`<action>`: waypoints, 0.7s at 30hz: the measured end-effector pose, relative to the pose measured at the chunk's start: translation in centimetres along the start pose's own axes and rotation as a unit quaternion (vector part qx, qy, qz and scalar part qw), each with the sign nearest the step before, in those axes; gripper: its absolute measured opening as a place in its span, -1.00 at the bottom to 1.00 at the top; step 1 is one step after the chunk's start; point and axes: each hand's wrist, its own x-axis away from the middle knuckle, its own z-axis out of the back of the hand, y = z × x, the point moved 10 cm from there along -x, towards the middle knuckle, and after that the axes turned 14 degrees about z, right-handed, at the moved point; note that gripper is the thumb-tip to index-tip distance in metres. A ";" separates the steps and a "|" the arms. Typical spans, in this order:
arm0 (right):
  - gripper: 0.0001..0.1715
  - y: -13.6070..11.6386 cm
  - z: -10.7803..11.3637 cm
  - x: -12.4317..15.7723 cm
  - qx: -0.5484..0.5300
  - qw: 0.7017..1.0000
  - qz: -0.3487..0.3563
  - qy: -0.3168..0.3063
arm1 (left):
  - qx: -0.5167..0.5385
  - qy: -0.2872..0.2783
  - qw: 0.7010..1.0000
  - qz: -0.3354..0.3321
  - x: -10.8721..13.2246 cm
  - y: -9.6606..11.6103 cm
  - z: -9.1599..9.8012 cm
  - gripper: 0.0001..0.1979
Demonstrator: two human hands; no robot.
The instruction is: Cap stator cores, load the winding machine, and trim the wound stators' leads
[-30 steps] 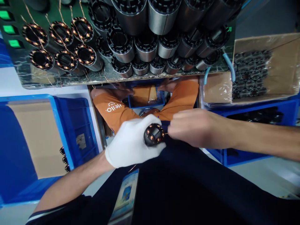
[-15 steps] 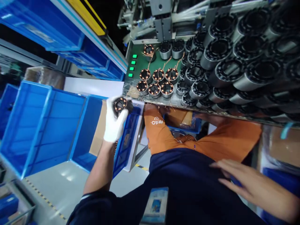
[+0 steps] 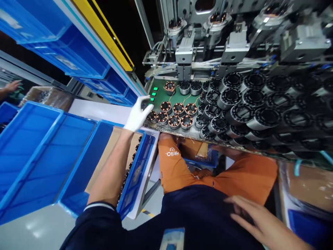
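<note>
My left hand (image 3: 139,113), in a white glove, is at the left end of the green work surface (image 3: 159,100). Its thumb and forefinger are curved apart with nothing between them, beside the green lit buttons (image 3: 153,94). Just below the thumb a copper-wound motor stator (image 3: 151,117) stands on the metal front edge, partly hidden by the glove. Several more wound stators (image 3: 174,121) stand to its right in two rows, with loose copper wire ends. Another wound stator (image 3: 170,86) is farther back. My bare right hand (image 3: 249,215) lies at my lap, fingers stretched out and holding nothing.
Many unwound black-and-silver stators (image 3: 240,113) crowd the right side of the surface. Behind them are machine clamps (image 3: 184,48) and winding heads. A blue bin (image 3: 78,180) with cardboard and stators stands at the left, under stacked blue boxes (image 3: 85,59). Someone else's hand (image 3: 13,86) shows far left.
My left hand has moved up and right from over the blue bin and let go of the wound stator, which now stands at the row's left end. The view has tilted up.
</note>
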 end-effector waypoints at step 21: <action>-0.58 -3.1 -0.1 -1.0 -0.024 0.998 0.043 0.030 | 0.224 0.009 0.970 0.091 -0.9 6.9 1.9 -0.49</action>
